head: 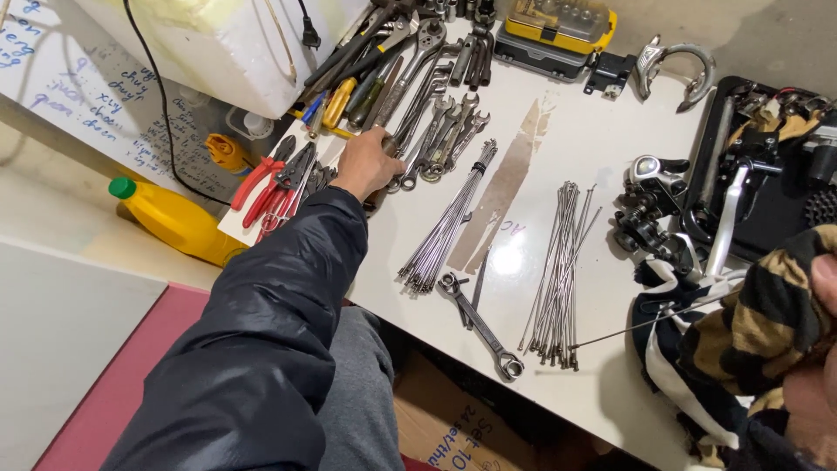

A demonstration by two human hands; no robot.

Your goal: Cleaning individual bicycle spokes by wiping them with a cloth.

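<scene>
Surface: white worktable [610, 148], its near edge running diagonally above my lap, with bare room in the middle between the spoke bundles

Left hand: my left hand [364, 164] reaches across to the far left of the table, fingers curled down onto the row of wrenches [440, 131]; whether it has gripped one I cannot tell

Right hand: my right hand [815, 349] is at the right edge, closed in a striped rag [750, 323] (only part of it shows)

Spokes: two loose bundles, one [449, 218] just right of the wrenches, one [558, 270] further right; too many to count

Lone wrench: one [479, 323] lies near the front edge

Pliers: red-handled pair [261, 183] at the left edge

Containers: yellow case [558, 35] at the back holding bits; yellow bottle [174, 220] on the floor, contents hidden
</scene>
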